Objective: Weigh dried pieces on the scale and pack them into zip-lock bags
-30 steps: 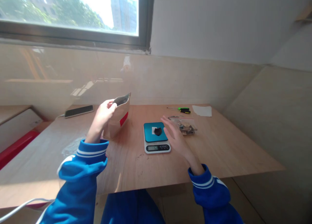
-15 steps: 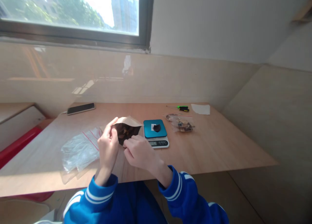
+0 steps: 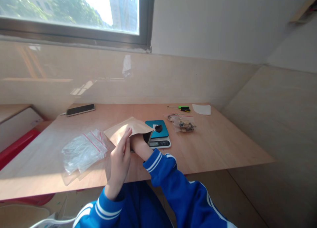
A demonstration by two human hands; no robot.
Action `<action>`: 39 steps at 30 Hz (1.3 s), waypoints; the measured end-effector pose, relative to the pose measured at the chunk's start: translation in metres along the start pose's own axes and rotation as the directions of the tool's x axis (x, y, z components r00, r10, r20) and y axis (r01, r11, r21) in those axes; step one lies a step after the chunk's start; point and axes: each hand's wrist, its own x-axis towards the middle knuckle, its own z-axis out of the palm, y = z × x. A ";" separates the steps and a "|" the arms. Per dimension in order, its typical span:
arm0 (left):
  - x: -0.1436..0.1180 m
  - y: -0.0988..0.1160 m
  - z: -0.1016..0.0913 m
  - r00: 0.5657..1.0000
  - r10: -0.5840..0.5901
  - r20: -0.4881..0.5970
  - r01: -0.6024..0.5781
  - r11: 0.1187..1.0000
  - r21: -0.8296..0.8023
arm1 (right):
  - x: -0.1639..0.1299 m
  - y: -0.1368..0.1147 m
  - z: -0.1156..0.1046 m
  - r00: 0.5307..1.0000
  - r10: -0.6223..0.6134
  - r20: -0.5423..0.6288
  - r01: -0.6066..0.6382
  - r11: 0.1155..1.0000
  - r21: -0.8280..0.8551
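Head view, frame centre: paper pouch (image 3: 127, 127) lying flat, long axis left-right, mouth facing right. Left hand (image 3: 120, 158) pinches its near edge. Right hand (image 3: 138, 142) buried inside, grip unseen. Scale (image 3: 158, 135) just right.

Wood table (image 3: 218, 148) w/ scale (image 3: 158, 137), phone (image 3: 80, 109)

No legible text. Scale (image 3: 158, 135) display and button markings too small to read; white label on its teal platform blurred. Paper pouch (image 3: 128, 127) shows no print.
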 end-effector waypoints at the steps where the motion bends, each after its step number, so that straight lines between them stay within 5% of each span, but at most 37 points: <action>1: 0.001 0.000 0.000 1.000 0.000 -0.005 0.000 1.000 0.003 | -0.002 -0.001 -0.002 0.999 0.046 -0.016 -0.046 0.999 -0.014; 5: 0.006 0.001 -0.002 1.000 -0.008 -0.007 0.008 1.000 -0.025 | -0.022 -0.004 -0.021 0.989 0.117 -0.091 -0.116 0.993 0.019; 14: 0.035 0.008 -0.017 0.989 -0.148 0.011 0.148 0.989 -0.022 | -0.081 -0.006 -0.088 0.989 -0.075 -0.127 0.117 0.925 0.362; 20: 0.058 0.013 -0.022 0.973 -0.220 0.065 0.228 0.960 -0.163 | -0.081 0.013 -0.100 0.931 0.082 -0.355 0.175 0.755 0.632; 25: 0.077 0.010 -0.027 0.981 -0.191 0.018 0.191 0.965 -0.181 | -0.085 0.054 -0.101 0.840 0.297 -0.454 0.190 0.622 0.759; 28: 0.084 0.008 -0.030 0.986 -0.167 0.024 0.168 0.968 -0.186 | -0.090 0.085 -0.095 0.822 0.381 -0.423 0.077 0.662 0.746; 33: 0.085 0.008 -0.030 0.981 -0.191 0.018 0.192 0.967 -0.168 | -0.095 0.111 -0.070 0.893 0.353 -0.280 -0.173 0.842 0.511; 39: 0.084 0.009 -0.032 0.986 -0.166 0.019 0.167 0.974 -0.155 | -0.101 0.115 -0.067 0.947 0.233 -0.221 -0.153 0.933 0.327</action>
